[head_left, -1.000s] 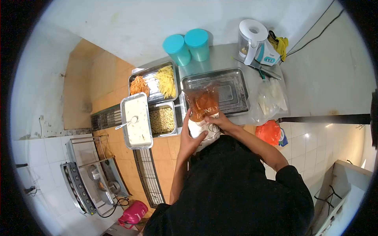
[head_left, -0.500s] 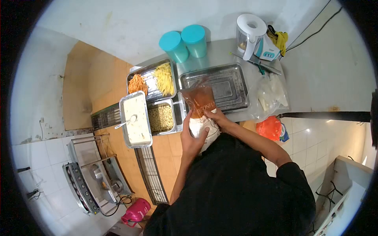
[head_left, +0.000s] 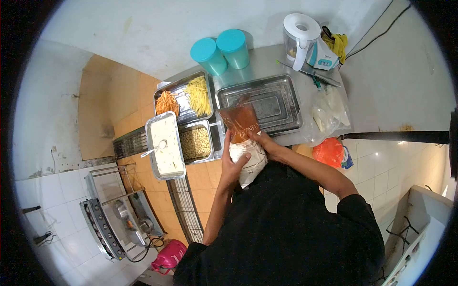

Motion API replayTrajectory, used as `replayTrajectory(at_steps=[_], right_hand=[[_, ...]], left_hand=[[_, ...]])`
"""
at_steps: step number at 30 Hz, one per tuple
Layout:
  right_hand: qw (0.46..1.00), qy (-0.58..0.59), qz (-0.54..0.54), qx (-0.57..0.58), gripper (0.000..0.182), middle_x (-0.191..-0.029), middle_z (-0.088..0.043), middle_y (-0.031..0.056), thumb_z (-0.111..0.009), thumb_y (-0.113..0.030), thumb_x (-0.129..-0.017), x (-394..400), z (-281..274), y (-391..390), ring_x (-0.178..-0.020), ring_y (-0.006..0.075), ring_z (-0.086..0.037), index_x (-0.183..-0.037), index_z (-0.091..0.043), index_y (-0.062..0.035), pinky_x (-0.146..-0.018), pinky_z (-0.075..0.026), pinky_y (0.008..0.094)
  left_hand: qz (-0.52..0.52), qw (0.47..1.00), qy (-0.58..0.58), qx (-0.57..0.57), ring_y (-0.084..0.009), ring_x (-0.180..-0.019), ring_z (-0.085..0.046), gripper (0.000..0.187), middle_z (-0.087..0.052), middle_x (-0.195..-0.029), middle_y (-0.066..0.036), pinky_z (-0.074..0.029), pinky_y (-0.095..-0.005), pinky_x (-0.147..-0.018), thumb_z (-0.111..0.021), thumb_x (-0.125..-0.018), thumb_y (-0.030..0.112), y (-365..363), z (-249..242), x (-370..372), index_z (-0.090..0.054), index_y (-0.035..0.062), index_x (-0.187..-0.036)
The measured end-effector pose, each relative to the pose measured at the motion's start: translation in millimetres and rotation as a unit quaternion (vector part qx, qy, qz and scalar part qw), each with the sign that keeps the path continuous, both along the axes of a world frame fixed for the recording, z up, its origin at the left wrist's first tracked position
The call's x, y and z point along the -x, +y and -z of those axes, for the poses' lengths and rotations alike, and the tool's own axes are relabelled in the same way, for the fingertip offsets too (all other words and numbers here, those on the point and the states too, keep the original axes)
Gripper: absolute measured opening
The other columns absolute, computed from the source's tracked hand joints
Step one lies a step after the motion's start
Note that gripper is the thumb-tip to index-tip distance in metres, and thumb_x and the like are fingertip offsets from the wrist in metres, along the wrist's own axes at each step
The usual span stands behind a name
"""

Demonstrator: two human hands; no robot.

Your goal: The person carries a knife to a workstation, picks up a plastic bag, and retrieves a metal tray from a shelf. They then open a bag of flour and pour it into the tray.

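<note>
Between my two hands is a plastic packet (head_left: 254,161), brown with printed lettering at its upper part and whitish below, its far end clear film. My left hand (head_left: 232,164) grips the packet's left side, thumb across its front. From the right, my right hand (head_left: 263,143) closes on the packet near where brown meets white; some of its fingers are hidden behind it. Just beyond the packet lies a metal tray (head_left: 281,126) on the steel table, partly covered by the packet's top.
To the left are a tray of orange and yellow strips (head_left: 198,95), a pan of small pale cubes (head_left: 194,143) and a tray of creamy white mixture (head_left: 164,131) with a spoon. Teal-lidded containers (head_left: 210,56), a blender (head_left: 300,40), a knife (head_left: 329,81) and a plastic bag (head_left: 319,119) stand behind.
The packet has tilted slightly, and more of its white lower end shows in front of my body. Both hands keep hold of it in nearly the same place.
</note>
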State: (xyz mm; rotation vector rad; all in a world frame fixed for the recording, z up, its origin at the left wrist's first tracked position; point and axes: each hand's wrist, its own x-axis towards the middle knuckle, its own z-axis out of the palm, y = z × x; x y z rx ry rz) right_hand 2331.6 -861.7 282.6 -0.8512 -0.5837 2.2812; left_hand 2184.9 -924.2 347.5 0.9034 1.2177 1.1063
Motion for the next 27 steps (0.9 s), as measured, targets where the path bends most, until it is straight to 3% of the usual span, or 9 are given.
replayTrajectory(at_steps=[3, 15, 17, 21, 27], right_hand=[[1.000, 0.011, 0.009, 0.020, 0.064, -0.121, -0.058, 0.0113, -0.066, -0.044, -0.086, 0.8, 0.1, 0.9, -0.105, 0.0212, -0.061, -0.132, -0.043, -0.0052, -0.086, -0.052, 0.0351], [0.996, -0.051, -0.004, 0.075, 0.066, -0.112, -0.064, 0.0135, -0.062, -0.054, -0.086, 9.6, 6.2, 2.3, -0.092, 0.0233, -0.066, -0.127, -0.049, -0.0037, -0.080, -0.055, 0.0364], [0.991, 0.050, -0.035, 0.123, 0.069, -0.113, -0.064, 0.0143, -0.057, -0.058, -0.086, 13.0, 2.9, 4.3, -0.093, 0.0236, -0.066, -0.127, -0.050, -0.0024, -0.081, -0.054, 0.0366], [0.989, 0.066, -0.039, 0.128, 0.072, -0.113, -0.064, 0.0147, -0.054, -0.061, -0.087, 21.1, 1.1, 1.5, -0.095, 0.0239, -0.065, -0.126, -0.051, -0.0003, -0.083, -0.054, 0.0374], [0.990, 0.030, -0.048, 0.131, 0.067, -0.114, -0.064, 0.0138, -0.053, -0.057, -0.089, 25.1, 10.1, -0.5, -0.097, 0.0237, -0.065, -0.127, -0.051, -0.0017, -0.085, -0.053, 0.0371]], left_hand=[[-0.004, 0.998, 0.053, -0.043, -0.0280, -0.125, -0.045, 0.090, -0.036, -0.143, -0.020, -0.038, -0.0376, -0.104, -0.067, -0.074, 0.001, -0.7, 1.7, -3.0, -0.018, 0.0045, -0.149], [-0.039, 0.997, 0.035, -0.051, -0.0273, -0.127, -0.043, 0.087, -0.031, -0.146, -0.020, -0.037, -0.0365, -0.104, -0.067, -0.077, 0.003, -0.7, -14.8, -13.1, -0.016, 0.0009, -0.148], [-0.047, 0.997, 0.047, -0.027, -0.0268, -0.127, -0.042, 0.086, -0.030, -0.146, -0.019, -0.039, -0.0356, -0.103, -0.065, -0.079, 0.000, -1.9, -28.9, -12.4, -0.015, 0.0022, -0.149], [-0.087, 0.995, 0.016, 0.036, -0.0267, -0.125, -0.043, 0.084, -0.029, -0.147, -0.019, -0.043, -0.0344, -0.099, -0.062, -0.081, -0.003, -3.4, -36.8, -5.8, -0.014, 0.0055, -0.150], [-0.088, 0.995, 0.048, 0.017, -0.0264, -0.122, -0.046, 0.083, -0.033, -0.144, -0.020, -0.043, -0.0339, -0.098, -0.061, -0.080, -0.004, -7.0, -22.7, 1.0, -0.016, 0.0033, -0.149]])
